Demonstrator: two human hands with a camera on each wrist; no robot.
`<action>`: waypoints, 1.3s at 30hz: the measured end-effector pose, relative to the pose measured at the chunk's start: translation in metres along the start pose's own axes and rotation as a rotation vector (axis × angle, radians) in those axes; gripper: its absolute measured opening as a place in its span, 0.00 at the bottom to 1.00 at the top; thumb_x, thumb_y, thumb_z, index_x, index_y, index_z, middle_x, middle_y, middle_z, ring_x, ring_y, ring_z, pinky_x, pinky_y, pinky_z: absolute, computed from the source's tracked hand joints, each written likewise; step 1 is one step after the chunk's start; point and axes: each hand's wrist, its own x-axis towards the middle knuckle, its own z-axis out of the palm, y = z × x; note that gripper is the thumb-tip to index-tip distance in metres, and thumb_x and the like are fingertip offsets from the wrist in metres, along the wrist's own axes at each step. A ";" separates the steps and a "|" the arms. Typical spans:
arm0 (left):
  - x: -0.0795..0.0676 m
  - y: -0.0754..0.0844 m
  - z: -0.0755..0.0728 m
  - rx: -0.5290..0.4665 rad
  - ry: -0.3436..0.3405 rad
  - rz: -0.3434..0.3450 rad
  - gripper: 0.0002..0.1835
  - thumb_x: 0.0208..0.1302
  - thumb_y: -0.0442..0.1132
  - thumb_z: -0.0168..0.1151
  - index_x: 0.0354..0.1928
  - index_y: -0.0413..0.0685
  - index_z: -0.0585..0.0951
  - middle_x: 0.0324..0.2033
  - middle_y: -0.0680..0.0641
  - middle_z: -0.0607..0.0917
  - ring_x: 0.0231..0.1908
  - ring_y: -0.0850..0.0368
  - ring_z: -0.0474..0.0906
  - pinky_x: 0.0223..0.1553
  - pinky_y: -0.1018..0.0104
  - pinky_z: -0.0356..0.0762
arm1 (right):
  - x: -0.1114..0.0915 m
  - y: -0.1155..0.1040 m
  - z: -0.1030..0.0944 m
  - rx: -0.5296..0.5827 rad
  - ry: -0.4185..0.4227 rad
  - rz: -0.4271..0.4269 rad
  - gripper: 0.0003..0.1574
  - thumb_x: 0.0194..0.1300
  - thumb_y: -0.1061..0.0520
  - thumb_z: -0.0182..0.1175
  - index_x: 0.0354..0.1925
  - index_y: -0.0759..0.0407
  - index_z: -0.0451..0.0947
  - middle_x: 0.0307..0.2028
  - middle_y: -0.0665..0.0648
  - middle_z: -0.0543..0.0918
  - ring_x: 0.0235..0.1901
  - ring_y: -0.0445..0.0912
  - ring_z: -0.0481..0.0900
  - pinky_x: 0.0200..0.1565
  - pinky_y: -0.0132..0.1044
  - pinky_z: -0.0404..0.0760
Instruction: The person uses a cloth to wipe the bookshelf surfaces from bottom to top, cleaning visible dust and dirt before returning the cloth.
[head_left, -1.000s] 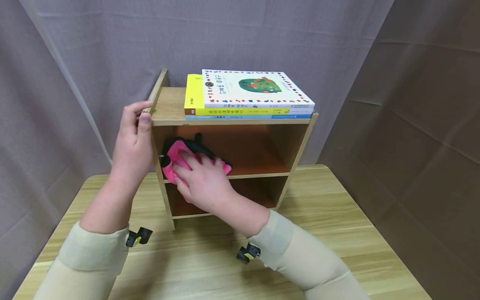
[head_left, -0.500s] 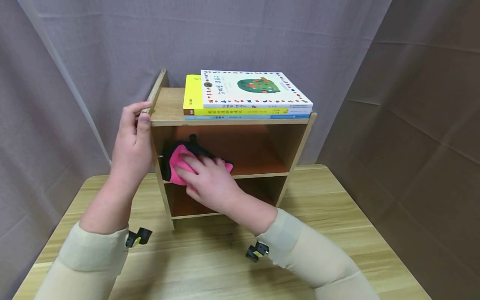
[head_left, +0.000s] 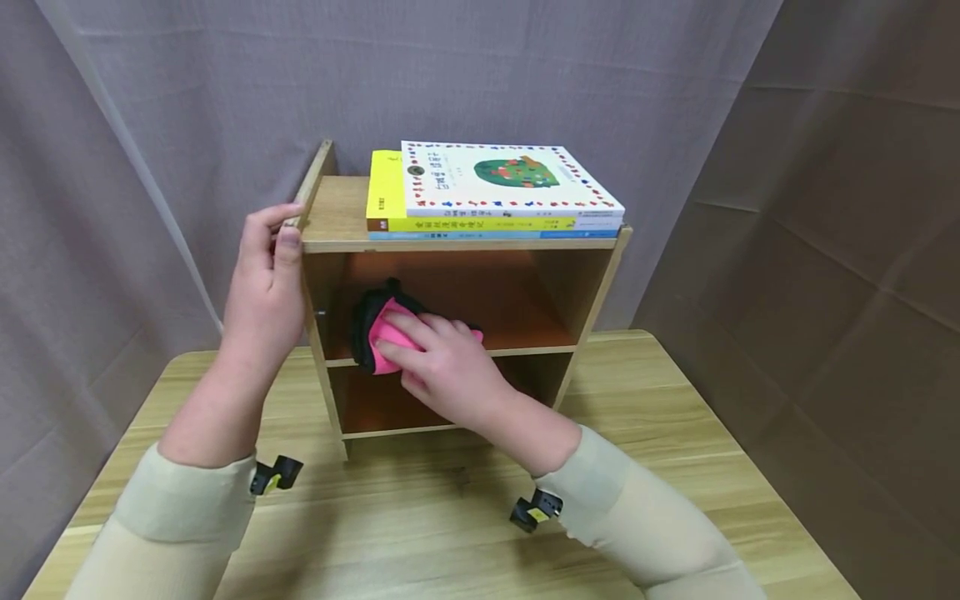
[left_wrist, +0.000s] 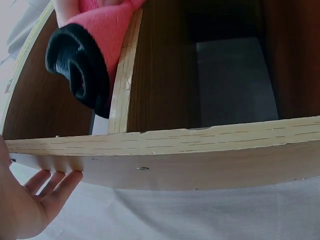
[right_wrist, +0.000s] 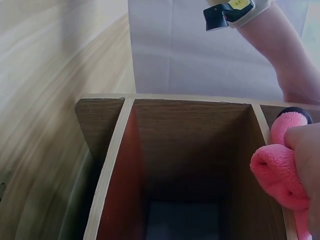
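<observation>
So the right hand (head_left: 453, 367) had its grip on a pink cloth (right_wrist: 275, 172), fingers curled over it. The cloth, with its black edging (left_wrist: 82, 75), was draped over the front edge of the middle shelf (head_left: 525, 350), left of centre, bunched up a bit under the fingers. Left hand (head_left: 266, 279) had hold of the left side panel (head_left: 315, 179) near the top, thumb on the front edge and fingertips against the outside. A stack of books (head_left: 517, 179) lay flat on top of the little bookcase (head_left: 337, 208), white cover uppermost, and the whole thing stood upright on a wood-look worktop (head_left: 375, 533).
</observation>
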 end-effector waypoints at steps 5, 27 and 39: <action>0.000 0.000 0.000 0.006 -0.006 -0.007 0.23 0.78 0.53 0.41 0.68 0.56 0.67 0.52 0.43 0.71 0.51 0.50 0.67 0.51 0.53 0.62 | -0.008 0.004 -0.003 0.023 0.034 -0.020 0.24 0.59 0.56 0.70 0.55 0.48 0.82 0.61 0.57 0.78 0.55 0.54 0.76 0.48 0.44 0.79; -0.002 -0.001 0.001 -0.001 0.035 -0.019 0.22 0.78 0.52 0.42 0.67 0.56 0.69 0.41 0.58 0.70 0.46 0.58 0.66 0.49 0.61 0.62 | -0.045 0.019 -0.020 0.062 0.214 -0.009 0.21 0.49 0.61 0.75 0.45 0.53 0.87 0.57 0.61 0.81 0.52 0.57 0.78 0.51 0.48 0.81; -0.001 0.001 0.003 -0.013 0.035 -0.010 0.22 0.78 0.52 0.42 0.67 0.54 0.69 0.43 0.57 0.70 0.48 0.52 0.68 0.51 0.59 0.62 | -0.072 0.034 -0.039 0.080 0.280 0.017 0.23 0.46 0.64 0.75 0.45 0.56 0.86 0.56 0.64 0.80 0.54 0.60 0.77 0.48 0.53 0.82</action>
